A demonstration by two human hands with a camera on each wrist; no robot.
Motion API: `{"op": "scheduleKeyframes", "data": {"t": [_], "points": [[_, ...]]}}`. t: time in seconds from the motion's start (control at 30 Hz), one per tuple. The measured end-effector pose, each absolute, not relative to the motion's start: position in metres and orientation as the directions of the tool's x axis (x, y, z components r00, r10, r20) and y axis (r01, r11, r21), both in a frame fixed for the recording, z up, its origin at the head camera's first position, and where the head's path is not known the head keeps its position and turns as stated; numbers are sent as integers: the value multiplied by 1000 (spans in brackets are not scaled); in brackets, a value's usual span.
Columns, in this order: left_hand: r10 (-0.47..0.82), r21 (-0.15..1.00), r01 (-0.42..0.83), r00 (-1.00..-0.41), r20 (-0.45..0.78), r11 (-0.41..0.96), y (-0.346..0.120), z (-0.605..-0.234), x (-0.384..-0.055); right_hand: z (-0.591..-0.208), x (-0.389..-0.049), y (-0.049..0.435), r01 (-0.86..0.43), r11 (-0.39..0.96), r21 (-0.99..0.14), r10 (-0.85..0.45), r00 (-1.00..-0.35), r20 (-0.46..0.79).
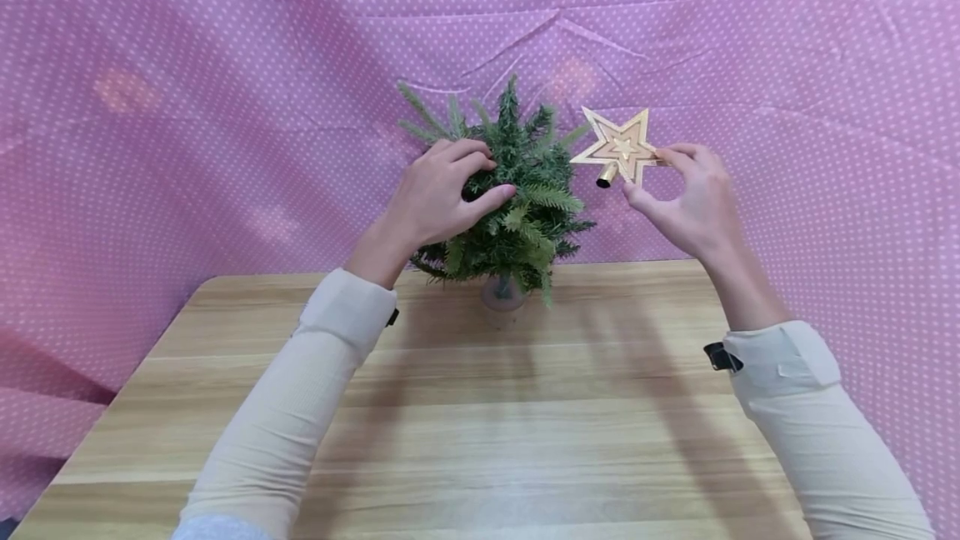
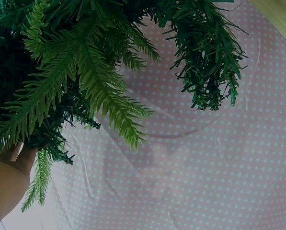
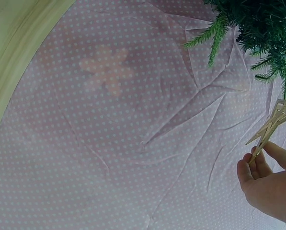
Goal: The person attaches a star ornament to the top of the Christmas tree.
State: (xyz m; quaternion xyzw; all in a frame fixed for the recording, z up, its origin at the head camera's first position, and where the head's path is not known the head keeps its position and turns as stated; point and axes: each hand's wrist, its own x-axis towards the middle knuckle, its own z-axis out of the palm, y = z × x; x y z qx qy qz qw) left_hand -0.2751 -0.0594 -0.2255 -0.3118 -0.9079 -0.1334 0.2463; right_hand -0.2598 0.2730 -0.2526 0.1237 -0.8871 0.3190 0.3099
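Observation:
A small green artificial Christmas tree (image 1: 525, 215) stands at the far side of the table on a pale round base (image 1: 502, 294). My left hand (image 1: 442, 194) holds the tree's upper left side, with foliage between thumb and bent fingers. In the left wrist view, branches partly cover the fingers (image 2: 23, 155). To the right of the tree, my right hand (image 1: 697, 198) pinches a gold star topper (image 1: 624, 144) by its right-hand points. The star has a short hollow tube (image 1: 606, 176) at its underside, and it is held above the table, apart from the tree.
The wood-grain table (image 1: 480, 432) extends toward me beneath both forearms. A pink cloth with white dots (image 1: 262, 65) hangs close behind the tree and along the sides. Black straps (image 1: 723, 357) show at the wrists.

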Motion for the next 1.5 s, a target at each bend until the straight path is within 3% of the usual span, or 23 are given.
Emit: {"op": "scheduleKeyframes", "data": {"t": [1.13, 1.5], "points": [[502, 82, 638, -672, 545, 766, -59, -227, -276, -227, -274, 242, -409, 771, -488, -37, -794, 607], [496, 77, 633, -672, 550, 771, -57, -228, -277, -220, -281, 235, -438, 772, -460, -56, -769, 637]]}}
